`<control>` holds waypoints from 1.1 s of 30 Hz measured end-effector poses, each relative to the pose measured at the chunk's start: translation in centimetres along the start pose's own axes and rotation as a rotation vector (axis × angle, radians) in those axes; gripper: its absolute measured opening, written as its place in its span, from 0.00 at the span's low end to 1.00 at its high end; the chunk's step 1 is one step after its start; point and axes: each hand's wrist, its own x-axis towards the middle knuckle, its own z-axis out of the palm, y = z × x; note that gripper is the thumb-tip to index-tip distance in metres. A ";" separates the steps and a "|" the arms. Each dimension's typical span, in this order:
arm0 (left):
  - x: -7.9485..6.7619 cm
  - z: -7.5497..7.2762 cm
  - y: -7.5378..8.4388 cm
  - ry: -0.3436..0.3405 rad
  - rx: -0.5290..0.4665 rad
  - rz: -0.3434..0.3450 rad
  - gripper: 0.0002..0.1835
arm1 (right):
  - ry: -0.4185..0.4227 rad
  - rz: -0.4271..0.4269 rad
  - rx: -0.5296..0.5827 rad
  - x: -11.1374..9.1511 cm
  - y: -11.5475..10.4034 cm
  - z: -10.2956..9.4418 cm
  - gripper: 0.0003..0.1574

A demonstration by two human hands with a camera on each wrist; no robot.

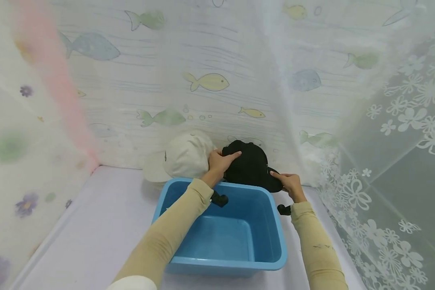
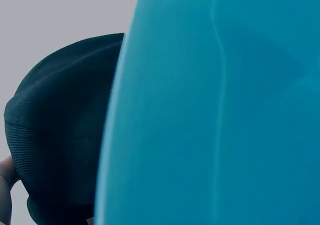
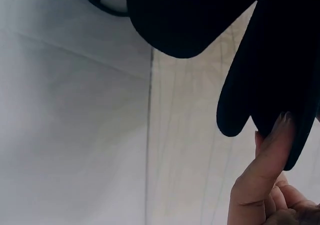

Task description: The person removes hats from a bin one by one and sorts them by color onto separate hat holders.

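Observation:
Behind the basin's far rim is a black cap (image 1: 247, 165), its brim pointing right. My left hand (image 1: 219, 163) grips the back of its crown, thumb over the top. My right hand (image 1: 291, 184) pinches the brim; in the right wrist view the thumb of that right hand (image 3: 262, 180) lies against the dark brim (image 3: 280, 85), near other dark rounded edges. Immediately left of the black cap sits an off-white cap (image 1: 188, 155), brim to the left. Part of the black cap (image 2: 60, 130) shows beside the basin in the left wrist view.
A blue plastic basin (image 1: 221, 237) stands in front, under my left forearm, with its bare floor visible. It rests on a white surface (image 1: 105, 225). Behind hangs a sheer curtain (image 1: 210, 52) with fish drawings; at right is a curtain with white flowers (image 1: 413, 119).

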 end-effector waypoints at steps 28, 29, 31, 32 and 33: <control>0.1 -0.4 1.4 -0.151 0.234 0.005 0.41 | 0.003 -0.080 -0.013 -0.3 0.8 0.3 0.45; 0.0 -0.6 1.7 -0.197 0.251 -0.017 0.43 | 0.015 -0.095 -0.037 -0.3 0.9 0.3 0.43; -0.3 -0.8 2.2 -0.281 0.321 -0.048 0.45 | 0.035 -0.136 -0.102 -0.6 1.2 0.1 0.40; -0.5 -1.0 2.6 -0.316 0.365 -0.050 0.45 | 0.051 -0.160 -0.142 -0.7 1.3 0.0 0.38; -0.7 -1.1 2.9 -0.348 0.415 -0.044 0.46 | 0.069 -0.180 -0.184 -0.9 1.3 -0.1 0.37</control>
